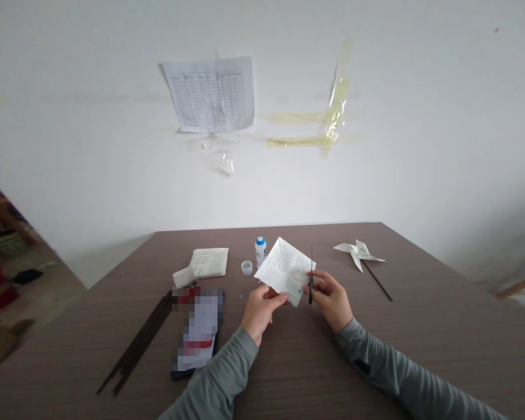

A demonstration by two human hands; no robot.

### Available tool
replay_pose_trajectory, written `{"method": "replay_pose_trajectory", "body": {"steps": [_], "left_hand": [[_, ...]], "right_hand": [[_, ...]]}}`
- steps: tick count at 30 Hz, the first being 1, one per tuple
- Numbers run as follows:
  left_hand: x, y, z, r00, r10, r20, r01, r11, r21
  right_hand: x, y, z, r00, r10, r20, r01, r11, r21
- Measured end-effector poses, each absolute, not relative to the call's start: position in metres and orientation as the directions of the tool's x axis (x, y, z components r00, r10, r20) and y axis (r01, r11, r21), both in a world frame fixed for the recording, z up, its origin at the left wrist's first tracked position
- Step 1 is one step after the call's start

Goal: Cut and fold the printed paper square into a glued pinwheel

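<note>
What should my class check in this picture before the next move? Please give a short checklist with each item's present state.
1. Printed paper gripped: ok, the left hand pinches it near its lower edge.
2. Scissors in hand: ok, the right hand holds them upright by the paper's right side.
3. Left hand apart from the scissors: ok, there is a gap between them.
4. Scissors open or shut: cannot tell, they show edge-on.
5. Pinwheel out of the way: ok, it lies to the right, apart from both hands.
</note>
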State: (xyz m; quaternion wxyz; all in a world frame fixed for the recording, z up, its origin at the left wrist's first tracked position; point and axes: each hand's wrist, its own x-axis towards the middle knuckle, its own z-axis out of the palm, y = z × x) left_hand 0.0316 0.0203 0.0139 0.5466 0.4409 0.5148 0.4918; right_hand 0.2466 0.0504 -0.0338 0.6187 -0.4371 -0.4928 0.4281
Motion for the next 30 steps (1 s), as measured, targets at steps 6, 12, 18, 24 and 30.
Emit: {"method": "replay_pose_trajectory", "body": {"steps": [6,12,18,24,30], "left_hand": [[0.032,0.021,0.012,-0.013,0.992,-0.126,-0.102,0.125,0.987],[0.032,0.022,0.009,-0.034,0.991,-0.126,-0.119,0.121,0.985],[0.03,0.024,0.007,-0.064,0.993,-0.1,-0.117,0.092,0.989],[0.024,0.025,0.013,-0.174,0.983,-0.053,-0.13,0.03,0.991],[0.018,0.029,0.018,-0.302,0.953,0.008,-0.104,-0.041,0.994]], "right_hand": [[0.241,0.048,-0.036,0.166,0.954,0.251,-0.083,0.267,-0.96],[0.239,0.047,-0.037,0.149,0.955,0.255,-0.048,0.265,-0.963],[0.243,0.049,-0.038,0.13,0.966,0.222,-0.065,0.231,-0.971],[0.247,0.045,-0.038,0.037,0.987,0.154,-0.067,0.156,-0.985],[0.251,0.038,-0.035,-0.069,0.988,0.138,-0.01,0.137,-0.99]]}}
